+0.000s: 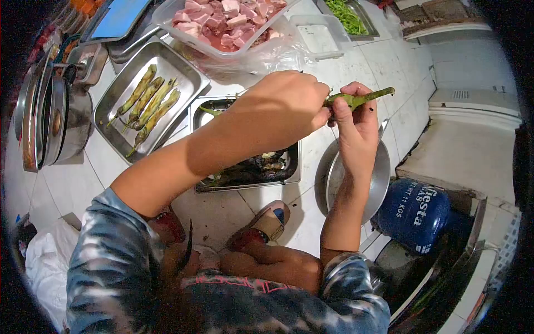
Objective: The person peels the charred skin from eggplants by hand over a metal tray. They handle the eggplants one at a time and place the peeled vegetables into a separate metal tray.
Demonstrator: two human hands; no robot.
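Observation:
My right hand [359,119] is closed around a roasted eggplant [364,99], thumb on top, with its green stem end sticking out to the right. Dark charred bits cling to the fingers. My left hand [292,108] is curled in a fist at the eggplant's other end, its fingertips pinching there; most of that end is hidden. Below the hands, partly covered by my left forearm, a metal tray [297,167] holds blackened eggplants and skins [261,167]. On the left, several peeled eggplants [150,103] lie in another steel tray [183,69].
At the back stand a plastic tub [161,19] of cut raw meat and a tray of green slices [345,16]. A metal pan [378,178] sits under my right forearm, beside a blue gas cylinder [414,214]. Pots [75,119] stand left. My sandalled feet are on the tiled floor.

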